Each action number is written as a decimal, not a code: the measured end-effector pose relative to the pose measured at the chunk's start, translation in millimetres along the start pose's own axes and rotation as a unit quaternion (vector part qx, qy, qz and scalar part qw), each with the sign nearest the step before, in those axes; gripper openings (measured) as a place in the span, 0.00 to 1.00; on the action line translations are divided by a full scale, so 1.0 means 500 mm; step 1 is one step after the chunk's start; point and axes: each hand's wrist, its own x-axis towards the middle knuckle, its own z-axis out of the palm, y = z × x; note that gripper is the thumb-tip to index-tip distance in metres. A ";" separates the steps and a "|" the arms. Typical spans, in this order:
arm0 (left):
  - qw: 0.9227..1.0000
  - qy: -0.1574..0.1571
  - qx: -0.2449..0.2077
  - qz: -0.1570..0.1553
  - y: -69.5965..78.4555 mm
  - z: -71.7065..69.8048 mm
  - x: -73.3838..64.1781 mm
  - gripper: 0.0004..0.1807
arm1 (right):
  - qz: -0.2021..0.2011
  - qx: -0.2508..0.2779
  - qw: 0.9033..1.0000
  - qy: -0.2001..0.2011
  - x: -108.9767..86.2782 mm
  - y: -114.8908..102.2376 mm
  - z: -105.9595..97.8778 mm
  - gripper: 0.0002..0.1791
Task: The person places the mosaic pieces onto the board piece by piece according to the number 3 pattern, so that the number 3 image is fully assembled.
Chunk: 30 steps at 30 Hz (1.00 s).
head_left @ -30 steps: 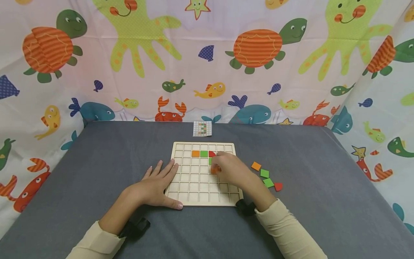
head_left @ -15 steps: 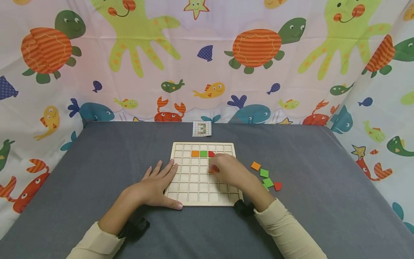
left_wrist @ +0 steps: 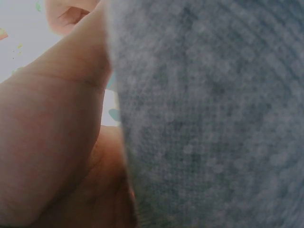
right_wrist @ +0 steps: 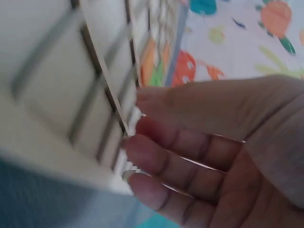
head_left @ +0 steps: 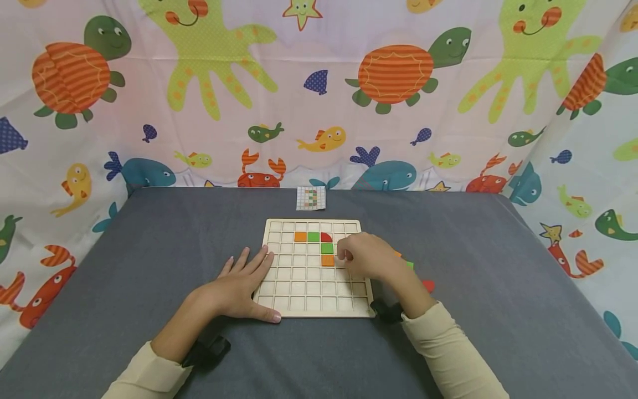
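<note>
My left hand lies with fingers spread on the left edge of a wooden grid board, its thumb at the front edge. Over the board's right side hovers my right hand. In the right wrist view its fingers are loosely bent, with nothing visible between them and the thumb. Set in the board's cells are an orange square tile, a green square tile and a red rounded tile. Below the red one sit another green tile and another orange tile.
Right of the board, loose tiles are partly hidden behind my right hand and forearm; a red tile and part of a green tile show. A small pattern card lies behind the board on the grey cloth. A printed curtain hangs behind.
My right hand has drawn back to the right from the lower orange tile, leaving it in its cell and uncovering the green one above. My left hand has stayed in place.
</note>
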 end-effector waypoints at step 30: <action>1.000 0.001 -0.015 0.000 0.010 -0.009 -0.007 0.72 | 0.182 -0.067 0.972 -0.130 -0.071 0.107 -0.079 0.13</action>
